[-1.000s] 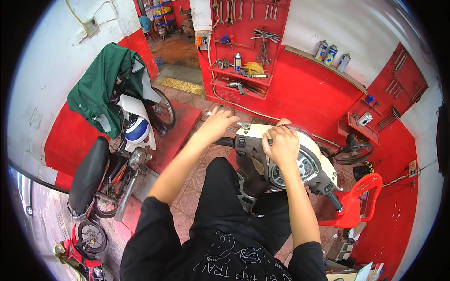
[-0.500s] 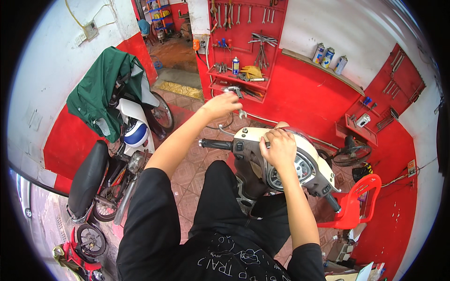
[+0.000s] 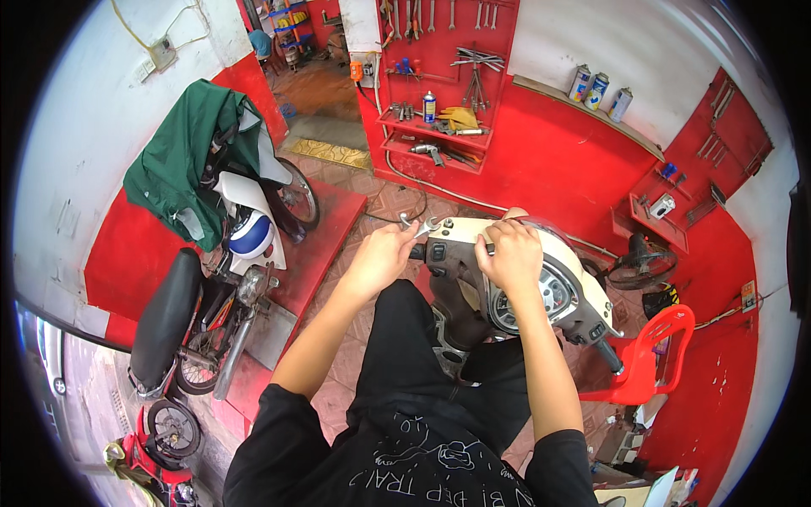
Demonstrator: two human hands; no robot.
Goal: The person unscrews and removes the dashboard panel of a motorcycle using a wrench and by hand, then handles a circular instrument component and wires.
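A scooter's handlebar section (image 3: 591,291), with a cream cover and a round dial, faces me just beyond my knees. My left hand (image 3: 378,260) is closed on a silver open-end wrench (image 3: 428,226), whose jaw end lies by the cover's left corner. That hand is over the left handgrip (image 3: 416,252) and hides most of it. My right hand (image 3: 514,253) rests above the dial, its fingers curled down and together. A small dark piece shows beside its thumb; what the fingers hold is hidden.
A red tool board (image 3: 405,89) with wrenches hangs on the far wall, a drill (image 3: 427,152) on its lower shelf. At left, a motorbike (image 3: 165,313) stands partly under a green cover (image 3: 182,160). A red plastic chair (image 3: 667,338) and a fan (image 3: 642,262) are at right.
My left hand has come down and back from beyond the handlebar to the left handgrip, bringing the wrench along. My right hand stays on the scooter cover.
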